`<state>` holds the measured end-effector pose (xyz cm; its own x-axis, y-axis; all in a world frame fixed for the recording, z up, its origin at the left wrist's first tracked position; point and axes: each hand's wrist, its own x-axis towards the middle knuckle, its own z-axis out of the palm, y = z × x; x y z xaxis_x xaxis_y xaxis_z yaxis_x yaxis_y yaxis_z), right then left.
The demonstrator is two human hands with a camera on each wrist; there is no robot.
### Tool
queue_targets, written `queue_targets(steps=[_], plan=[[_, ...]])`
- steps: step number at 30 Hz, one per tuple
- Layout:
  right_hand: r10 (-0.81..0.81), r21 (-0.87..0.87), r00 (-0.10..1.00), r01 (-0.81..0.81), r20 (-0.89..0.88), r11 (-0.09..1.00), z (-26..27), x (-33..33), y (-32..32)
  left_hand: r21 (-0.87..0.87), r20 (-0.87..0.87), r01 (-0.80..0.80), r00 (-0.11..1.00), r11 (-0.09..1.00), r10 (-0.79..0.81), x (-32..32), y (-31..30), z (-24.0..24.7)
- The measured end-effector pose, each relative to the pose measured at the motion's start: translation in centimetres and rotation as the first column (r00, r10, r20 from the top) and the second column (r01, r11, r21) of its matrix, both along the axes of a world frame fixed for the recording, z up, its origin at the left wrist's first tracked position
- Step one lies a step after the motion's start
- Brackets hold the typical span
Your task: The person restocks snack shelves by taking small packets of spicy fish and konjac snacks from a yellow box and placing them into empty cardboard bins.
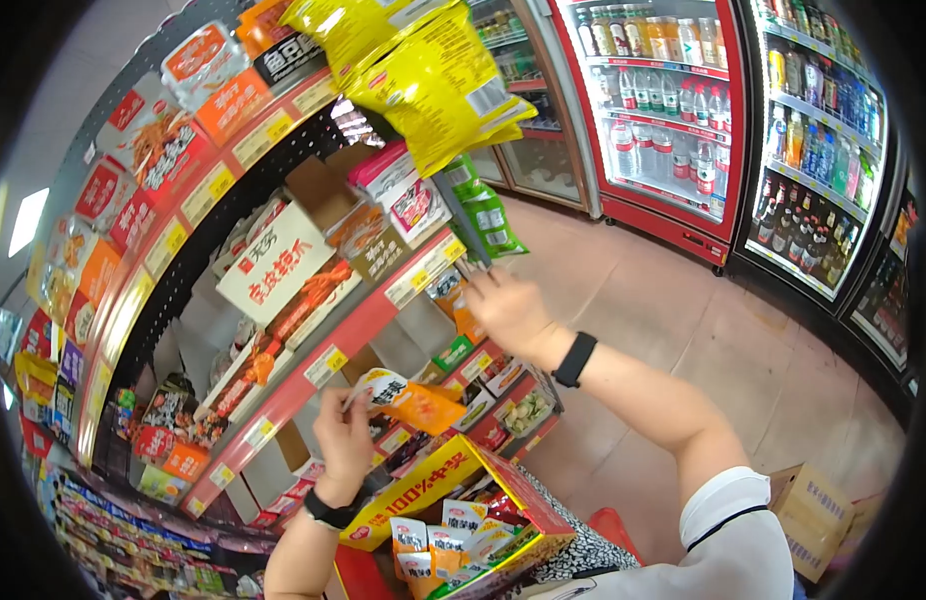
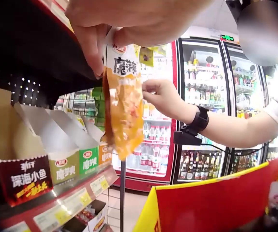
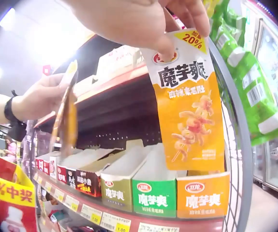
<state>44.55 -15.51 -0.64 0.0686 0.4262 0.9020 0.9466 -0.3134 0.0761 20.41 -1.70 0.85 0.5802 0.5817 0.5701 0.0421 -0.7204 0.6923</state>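
Observation:
My left hand (image 1: 344,436) pinches the top of an orange and white snack packet (image 2: 123,99), which hangs down in front of the shelf. The right hand (image 1: 508,312) pinches a matching orange snack packet (image 3: 189,104) by its white top edge, close above an orange display box (image 3: 202,195) at the shelf's right end. Below my hands, an open yellow and red carton (image 1: 413,495) holds several packets of the same kind (image 1: 449,545).
A green box (image 3: 154,193) and an olive box (image 3: 117,188) line the shelf beside the orange one. Yellow chip bags (image 1: 433,95) and green bags (image 1: 488,215) hang at the shelf end by a grey wire side panel (image 3: 233,96). Drink fridges (image 1: 663,110) stand across the aisle.

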Motion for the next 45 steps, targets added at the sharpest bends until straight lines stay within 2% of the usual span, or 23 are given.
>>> queue_targets(steps=[4, 6, 8, 12, 14, 16, 18, 22, 24, 25, 26, 30, 31, 33, 34, 36, 37, 42, 44, 45], plan=[[0.07, -0.001, 0.995, -0.07, -0.068, 0.998, 2.6, -1.4, -2.9, 0.002, -0.035, -0.063, 0.997, 0.998, 0.063, -5.5, -0.6, 2.2], [0.207, 0.018, 0.955, -0.208, -0.213, 0.978, 3.8, -2.8, -4.2, -0.057, -0.007, -0.116, 0.993, 0.992, 0.115, -7.7, -1.5, 3.5], [0.258, -0.006, 0.901, -0.278, -0.349, 0.961, 4.9, -4.9, -5.4, 0.203, -0.076, -0.199, 0.973, 0.959, 0.218, -10.8, -0.8, 4.1], [0.341, -0.08, 0.812, -0.425, -0.474, 0.902, 5.5, -7.9, -6.4, 0.055, -0.134, -0.332, 0.932, 0.942, 0.337, -14.9, -2.4, 4.7], [0.309, -0.155, 0.71, -0.507, -0.632, 0.848, 5.5, -9.1, -6.6, 0.12, -0.259, -0.262, 0.923, 0.958, 0.285, -16.7, -2.5, 4.2], [0.345, -0.158, 0.698, -0.547, -0.627, 0.822, 4.8, -10.0, -6.3, -0.029, -0.378, -0.305, 0.885, 0.952, 0.272, -17.9, -3.4, 4.0], [0.358, -0.207, 0.642, -0.634, -0.678, 0.745, 4.1, -11.0, -6.0, 0.035, -0.445, -0.252, 0.863, 0.967, 0.24, -19.4, -3.0, 2.5], [0.398, -0.249, 0.582, -0.735, -0.709, 0.631, 2.6, -13.2, -5.2, -0.091, -0.579, -0.232, 0.803, 0.969, 0.138, -20.2, -3.7, 0.9], [0.376, -0.292, 0.553, -0.774, -0.743, 0.561, 1.9, -14.1, -4.9, -0.028, -0.674, -0.202, 0.727, 0.979, 0.131, -20.3, -3.8, 0.4], [0.415, -0.264, 0.513, -0.81, -0.751, 0.523, 1.4, -14.6, -4.8, -0.03, -0.688, -0.169, 0.718, 0.985, 0.102, -20.5, -3.8, -0.4], [0.376, -0.276, 0.486, -0.827, -0.789, 0.49, 1.3, -15.1, -4.8, -0.033, -0.702, -0.135, 0.708, 0.99, 0.073, -20.5, -3.6, -0.9], [0.328, -0.213, 0.34, -0.905, -0.881, 0.368, 0.2, -16.3, -4.6, -0.108, -0.872, -0.055, 0.484, 0.993, -0.068, -19.6, -3.7, -0.5], [0.302, -0.248, 0.362, -0.901, -0.882, 0.356, -0.4, -16.4, -4.4, -0.104, -0.87, -0.048, 0.488, 0.993, -0.067, -19.6, -3.4, -0.9], [0.263, -0.31, 0.402, -0.892, -0.877, 0.33, -1.7, -16.1, -4.3, -0.25, -0.806, -0.085, 0.57, 0.965, -0.159, -19.6, -3.0, -1.7], [0.265, -0.311, 0.407, -0.888, -0.874, 0.338, -2.1, -15.8, -4.3, -0.245, -0.805, -0.077, 0.572, 0.966, -0.159, -19.5, -2.7, -1.9], [0.246, -0.356, 0.479, -0.838, -0.842, 0.414, -2.6, -15.1, -4.5, -0.057, -0.792, -0.01, 0.609, 0.998, -0.039, -19.1, -2.3, -2.0], [0.281, -0.375, 0.515, -0.822, -0.81, 0.428, -2.6, -14.5, -4.6, -0.117, -0.788, -0.038, 0.611, 0.992, -0.069, -18.7, -2.1, -1.8], [0.267, -0.383, 0.554, -0.782, -0.789, 0.492, -2.2, -12.0, -5.3, -0.124, -0.741, 0.048, 0.66, 0.991, -0.124, -15.3, -1.8, 0.5], [0.257, -0.341, 0.533, -0.774, -0.806, 0.534, -1.9, -11.3, -5.4, -0.169, -0.735, 0.059, 0.657, 0.984, -0.166, -13.4, -1.9, 1.4], [0.237, -0.331, 0.517, -0.774, -0.822, 0.54, -1.5, -10.9, -5.5, -0.107, -0.735, 0.126, 0.658, 0.986, -0.164, -12.4, -1.9, 1.8]])
